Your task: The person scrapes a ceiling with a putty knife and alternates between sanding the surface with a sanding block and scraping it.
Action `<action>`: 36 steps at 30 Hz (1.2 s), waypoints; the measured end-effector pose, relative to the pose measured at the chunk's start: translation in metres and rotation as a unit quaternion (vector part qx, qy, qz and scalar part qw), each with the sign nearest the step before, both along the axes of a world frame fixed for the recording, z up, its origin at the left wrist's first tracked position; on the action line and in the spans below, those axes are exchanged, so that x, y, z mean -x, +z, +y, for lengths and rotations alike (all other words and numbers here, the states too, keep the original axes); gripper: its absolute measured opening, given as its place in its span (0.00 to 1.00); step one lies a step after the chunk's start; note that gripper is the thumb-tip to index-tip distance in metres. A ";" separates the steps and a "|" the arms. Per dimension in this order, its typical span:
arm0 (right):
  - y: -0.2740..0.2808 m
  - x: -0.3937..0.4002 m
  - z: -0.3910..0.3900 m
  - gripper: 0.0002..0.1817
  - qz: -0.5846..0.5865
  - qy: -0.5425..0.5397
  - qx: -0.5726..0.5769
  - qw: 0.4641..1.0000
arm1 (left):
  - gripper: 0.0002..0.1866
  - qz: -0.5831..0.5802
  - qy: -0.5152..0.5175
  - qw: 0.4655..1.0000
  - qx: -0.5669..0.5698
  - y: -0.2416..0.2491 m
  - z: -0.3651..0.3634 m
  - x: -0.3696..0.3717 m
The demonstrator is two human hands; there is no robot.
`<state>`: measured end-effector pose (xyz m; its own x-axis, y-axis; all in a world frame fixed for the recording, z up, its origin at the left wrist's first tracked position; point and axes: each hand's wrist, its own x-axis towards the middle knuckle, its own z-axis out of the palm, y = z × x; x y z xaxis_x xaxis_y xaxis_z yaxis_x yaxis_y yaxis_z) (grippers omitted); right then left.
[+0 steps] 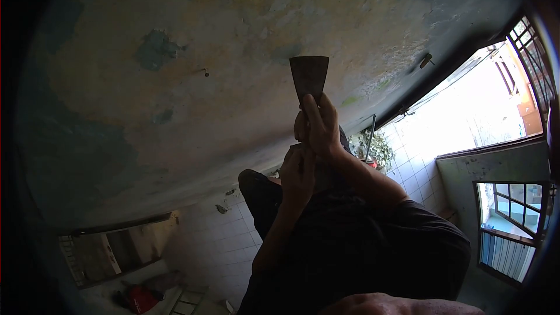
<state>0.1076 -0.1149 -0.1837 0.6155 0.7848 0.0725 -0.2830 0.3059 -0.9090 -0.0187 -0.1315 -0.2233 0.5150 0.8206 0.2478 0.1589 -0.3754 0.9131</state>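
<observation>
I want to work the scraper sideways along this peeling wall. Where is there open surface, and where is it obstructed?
The wall is open left of the scraper, apart from a nail. On the scraper's other side, a hook and window frame crowd in.

Matt metal scraper blade [309, 76]; rough, flaking painted wall [175, 99].

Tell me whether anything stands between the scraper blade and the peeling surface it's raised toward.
Nothing visible does. Both hands hold the scraper up, right hand above left hand, and its blade edge meets or nearly meets the peeling painted surface. Contact itself cannot be confirmed.
</observation>
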 end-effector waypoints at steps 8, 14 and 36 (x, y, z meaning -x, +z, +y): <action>0.006 -0.001 0.003 0.13 0.011 0.019 0.027 0.999 | 0.09 -0.003 -0.026 1.000 0.006 0.002 0.010 -0.001; -0.001 -0.007 0.003 0.16 -0.026 0.031 0.035 0.999 | 0.09 -0.051 -0.006 0.998 0.024 -0.006 0.015 -0.005; -0.044 0.017 -0.062 0.23 -0.307 0.044 -0.016 0.951 | 0.16 -0.224 0.020 0.969 0.104 -0.016 0.011 0.040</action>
<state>0.0905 -0.1769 -0.2276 0.3819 0.8222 0.4220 0.2717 0.3366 -0.9016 -0.0586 -0.1208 -0.2390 0.3612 0.8936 0.2664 -0.2606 -0.1775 0.9490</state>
